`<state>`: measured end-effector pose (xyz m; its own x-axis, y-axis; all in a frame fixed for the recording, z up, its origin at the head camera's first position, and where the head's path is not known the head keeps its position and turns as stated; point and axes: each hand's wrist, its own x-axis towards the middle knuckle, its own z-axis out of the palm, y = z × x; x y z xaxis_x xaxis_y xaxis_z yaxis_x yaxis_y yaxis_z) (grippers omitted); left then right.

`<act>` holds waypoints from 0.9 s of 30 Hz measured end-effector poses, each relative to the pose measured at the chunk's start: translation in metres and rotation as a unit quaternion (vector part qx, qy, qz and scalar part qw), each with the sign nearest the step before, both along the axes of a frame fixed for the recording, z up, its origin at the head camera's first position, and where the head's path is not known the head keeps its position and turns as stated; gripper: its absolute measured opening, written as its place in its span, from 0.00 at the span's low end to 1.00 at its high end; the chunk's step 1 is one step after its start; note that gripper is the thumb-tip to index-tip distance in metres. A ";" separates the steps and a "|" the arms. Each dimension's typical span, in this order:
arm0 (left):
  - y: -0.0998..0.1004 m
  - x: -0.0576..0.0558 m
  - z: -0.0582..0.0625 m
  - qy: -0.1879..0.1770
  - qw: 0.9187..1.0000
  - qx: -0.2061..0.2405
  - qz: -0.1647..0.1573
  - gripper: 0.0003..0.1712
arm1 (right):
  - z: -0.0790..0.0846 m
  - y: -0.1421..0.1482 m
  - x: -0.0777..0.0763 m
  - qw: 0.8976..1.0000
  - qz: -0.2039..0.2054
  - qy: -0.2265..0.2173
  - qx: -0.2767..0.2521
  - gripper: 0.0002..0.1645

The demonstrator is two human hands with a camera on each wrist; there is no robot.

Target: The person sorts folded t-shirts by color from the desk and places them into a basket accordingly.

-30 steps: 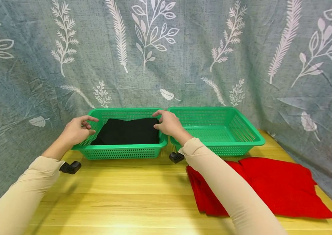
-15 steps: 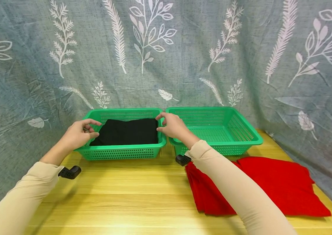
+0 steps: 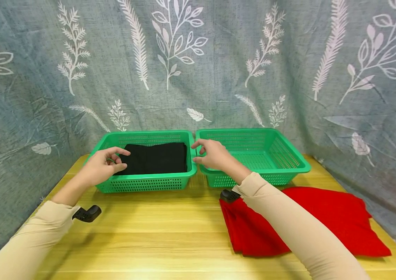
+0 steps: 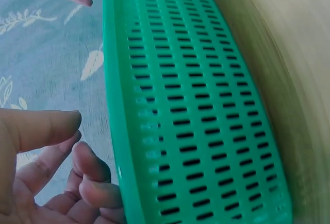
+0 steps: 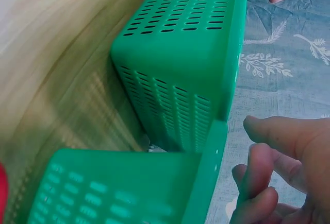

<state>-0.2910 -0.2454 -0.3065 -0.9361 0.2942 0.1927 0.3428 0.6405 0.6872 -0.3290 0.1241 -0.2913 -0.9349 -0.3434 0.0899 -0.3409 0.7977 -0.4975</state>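
Observation:
Folded black cloth (image 3: 155, 158) lies flat inside the left green basket (image 3: 141, 183). My left hand (image 3: 101, 165) hovers over that basket's left front part, thumb and fingers apart with nothing between them. Over the neighbouring rims of the two baskets is my right hand (image 3: 213, 155), its fingers loosely bent and holding nothing. In the left wrist view the left hand (image 4: 56, 167) is beside the basket's rim. The right wrist view has the right hand (image 5: 283, 167) close to the rims, thumb and fingers apart.
The right green basket (image 3: 254, 179) stands beside the left one, with nothing seen in it. A folded red cloth (image 3: 324, 221) lies at the right on the wooden table (image 3: 141, 233), partly behind the right sleeve. A patterned curtain (image 3: 219, 77) hangs behind.
Both hands have shifted to the right; the left also came slightly nearer. The right hand has moved from above the black cloth to the rims. The black cloth stays in the basket.

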 end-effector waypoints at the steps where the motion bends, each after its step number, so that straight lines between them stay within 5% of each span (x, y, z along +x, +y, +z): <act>1: 0.002 0.002 0.000 0.001 1.000 0.002 -0.001 0.23 | 0.000 0.003 0.002 1.000 0.002 -0.003 -0.004 0.27; 14: 0.033 0.020 0.000 -0.001 0.999 0.042 -0.029 0.21 | 0.009 0.048 0.030 1.000 0.010 -0.022 -0.007 0.28; 27: 0.086 0.042 -0.010 -0.001 0.992 0.054 -0.110 0.20 | 0.008 0.095 0.064 0.999 0.028 -0.031 -0.004 0.26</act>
<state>-0.2489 -0.1592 -0.3162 -0.8517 0.4696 0.2326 0.4652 0.4732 0.7481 -0.2648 0.2192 -0.2838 -0.9180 -0.3950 0.0361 -0.3537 0.7741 -0.5251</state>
